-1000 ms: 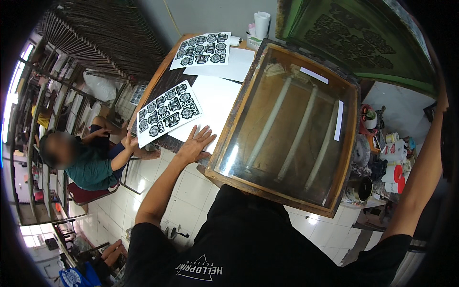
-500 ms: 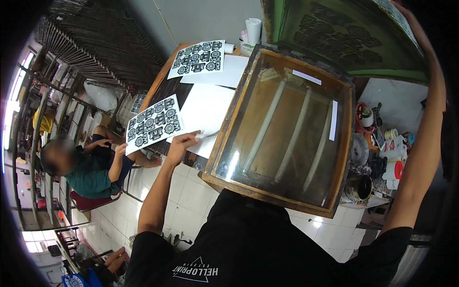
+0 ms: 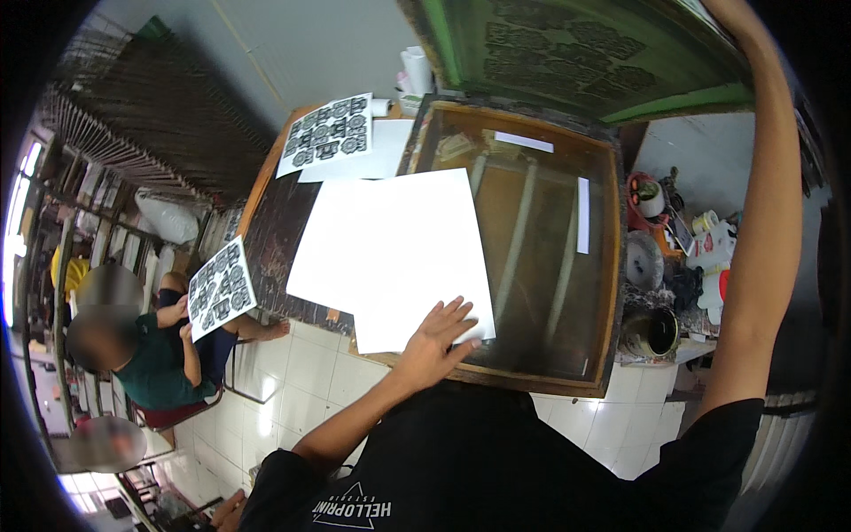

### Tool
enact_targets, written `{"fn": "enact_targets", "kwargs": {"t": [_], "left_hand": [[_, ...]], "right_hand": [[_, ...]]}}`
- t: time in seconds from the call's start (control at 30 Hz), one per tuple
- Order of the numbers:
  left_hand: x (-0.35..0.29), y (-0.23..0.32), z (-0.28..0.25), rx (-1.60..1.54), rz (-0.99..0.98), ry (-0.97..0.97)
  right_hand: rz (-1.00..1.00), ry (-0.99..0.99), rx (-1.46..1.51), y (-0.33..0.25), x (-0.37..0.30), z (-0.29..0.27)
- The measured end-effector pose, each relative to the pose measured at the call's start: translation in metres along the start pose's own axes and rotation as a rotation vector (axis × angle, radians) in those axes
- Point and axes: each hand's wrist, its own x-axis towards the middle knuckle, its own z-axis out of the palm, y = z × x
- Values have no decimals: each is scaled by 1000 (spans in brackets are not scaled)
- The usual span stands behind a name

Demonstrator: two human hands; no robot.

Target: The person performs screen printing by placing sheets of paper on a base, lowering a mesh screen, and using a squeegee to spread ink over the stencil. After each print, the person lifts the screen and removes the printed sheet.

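Observation:
A blank white sheet [image 3: 412,257] lies partly over the left part of a glass-topped wooden box [image 3: 612,293]. My left hand [image 3: 436,341] rests on the sheet's near right corner, palm down with fingers spread. Pale tubes [image 3: 523,239] show through the glass, and two white strips [image 3: 583,215] lie along its far and right sides. Raised behind the box is a green screen-printing frame [image 3: 567,53] with a dark pattern on its mesh. My right hand [image 3: 734,19] grips its upper right edge at the picture's rim; its fingertips are hidden.
A printed sheet [image 3: 326,133] lies on the dark table [image 3: 270,239] at left. Beyond it, a seated person holds another printed sheet [image 3: 222,288]. Bottles, an open can [image 3: 651,332] and a potted plant [image 3: 650,197] crowd the right side.
My left hand has moved right and toward me, bringing a white sheet from the table onto the glass, and its fingers have spread. My right hand still holds the frame up.

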Motion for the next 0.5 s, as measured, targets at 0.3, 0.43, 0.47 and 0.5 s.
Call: {"fn": "enact_targets", "kwargs": {"t": [0.3, 0.43, 0.47, 0.5], "left_hand": [[162, -67, -29, 524, -251, -9], [223, -58, 10, 480, -184, -154], [237, -49, 25, 463, -126, -172], [251, -41, 38, 447, -81, -206]], "right_hand": [[-3, -16, -61, 11, 2, -4], [-37, 62, -67, 9, -4, 2], [-58, 14, -67, 10, 2, -1], [-79, -35, -65, 15, 5, -3]]}}
